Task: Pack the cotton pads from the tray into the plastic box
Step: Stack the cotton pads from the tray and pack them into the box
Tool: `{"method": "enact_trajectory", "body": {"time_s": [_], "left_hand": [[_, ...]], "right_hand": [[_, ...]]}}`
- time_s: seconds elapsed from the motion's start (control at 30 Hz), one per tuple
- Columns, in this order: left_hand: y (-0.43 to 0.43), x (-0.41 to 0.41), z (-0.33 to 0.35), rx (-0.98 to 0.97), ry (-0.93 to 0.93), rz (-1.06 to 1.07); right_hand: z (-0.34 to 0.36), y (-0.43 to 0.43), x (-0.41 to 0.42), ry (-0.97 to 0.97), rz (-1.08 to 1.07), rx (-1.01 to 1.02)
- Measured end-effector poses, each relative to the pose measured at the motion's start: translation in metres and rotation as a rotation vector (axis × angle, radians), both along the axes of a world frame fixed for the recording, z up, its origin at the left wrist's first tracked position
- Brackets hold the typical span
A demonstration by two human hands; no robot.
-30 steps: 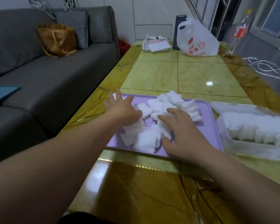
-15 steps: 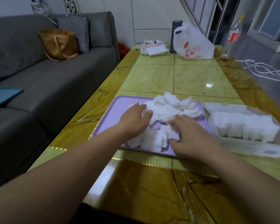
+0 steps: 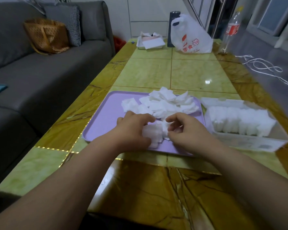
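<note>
Where the hands meet: over the near edge of the lilac tray (image 3: 103,117), head view, both forearms reaching in from below.
Left hand (image 3: 133,130): fingers curled round the left side of a small stack of cotton pads (image 3: 154,132), knuckles up.
Right hand (image 3: 188,130): thumb and bent fingers pinch the right side of the same stack, so the stack is held between the two hands, low over the tray.
Loose cotton pads (image 3: 165,103): a jumbled white heap on the far half of the tray, just beyond the hands; one pad lies a little apart on the heap's left.
Plastic box (image 3: 249,143): clear, lid off, just beside the tray's right edge, on the table.
Pads in box (image 3: 239,122): packed upright in a row, filling most of its length.
Table (image 3: 198,75): glossy, yellow-green panels with brown marbled borders.
Far end of table: small white dish of papers (image 3: 150,42), dark flask (image 3: 173,29), white carrier bag (image 3: 191,37) with red print, clear bottle (image 3: 231,29) with red label.
Left of table: grey sofa (image 3: 40,72), with a tan bag (image 3: 47,35) and a checked cushion (image 3: 70,22) on it.
Right of table: white cord (image 3: 263,67) in loose loops on the floor.
</note>
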State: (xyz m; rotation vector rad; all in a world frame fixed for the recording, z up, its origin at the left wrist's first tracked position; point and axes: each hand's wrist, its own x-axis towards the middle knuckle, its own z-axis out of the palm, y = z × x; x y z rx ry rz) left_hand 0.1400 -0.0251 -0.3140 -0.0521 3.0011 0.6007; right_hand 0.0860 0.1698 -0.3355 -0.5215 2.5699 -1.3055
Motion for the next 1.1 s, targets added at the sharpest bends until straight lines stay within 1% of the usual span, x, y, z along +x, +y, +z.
{"method": "enact_trajectory", "body": {"time_s": [0.07,0.17,0.23,0.3,0.37,0.5,0.6,0.67,0.73,0.77,0.83,0.9,1.0,1.1], "left_hand": [[0.000,-0.001,0.000,0.072,0.099,-0.027],[0.005,-0.001,-0.005,0.321,0.249,-0.086],[0.011,-0.002,-0.009,0.427,0.309,-0.103],[0.015,-0.004,-0.014,0.475,0.359,-0.068],[0.017,-0.005,-0.017,0.513,0.340,0.017],[0.016,-0.007,-0.018,0.678,0.269,0.170],[0.013,-0.005,-0.015,0.765,0.247,0.220],[0.011,-0.002,-0.010,0.866,0.226,0.202],[0.014,0.001,-0.004,1.003,0.165,0.150],[0.017,0.003,-0.002,1.036,0.137,0.120],[0.020,0.003,-0.003,1.018,0.116,0.086],[0.021,0.002,-0.005,0.981,0.143,0.106],[0.019,0.001,-0.007,0.994,0.175,0.116],[0.020,0.002,-0.006,1.038,0.146,0.091]], "right_hand": [[0.002,0.002,-0.001,-0.069,0.007,-0.087],[0.007,0.004,0.000,-0.198,0.077,-0.234],[0.010,0.006,-0.001,-0.200,0.104,-0.293],[0.012,0.007,-0.004,-0.155,0.056,-0.320],[0.009,0.009,-0.007,-0.137,-0.010,-0.327],[0.011,0.014,-0.008,-0.278,-0.077,-0.447],[0.013,0.016,-0.011,-0.331,-0.221,-0.565],[0.012,0.017,-0.013,-0.317,-0.260,-0.568],[0.012,0.018,-0.012,-0.315,-0.229,-0.553],[0.012,0.018,-0.010,-0.328,-0.188,-0.544],[0.014,0.017,-0.007,-0.367,-0.082,-0.537],[0.015,0.015,-0.004,-0.394,-0.005,-0.536],[0.014,0.015,-0.003,-0.389,0.038,-0.506],[0.014,0.014,-0.001,-0.387,0.051,-0.491]]}}
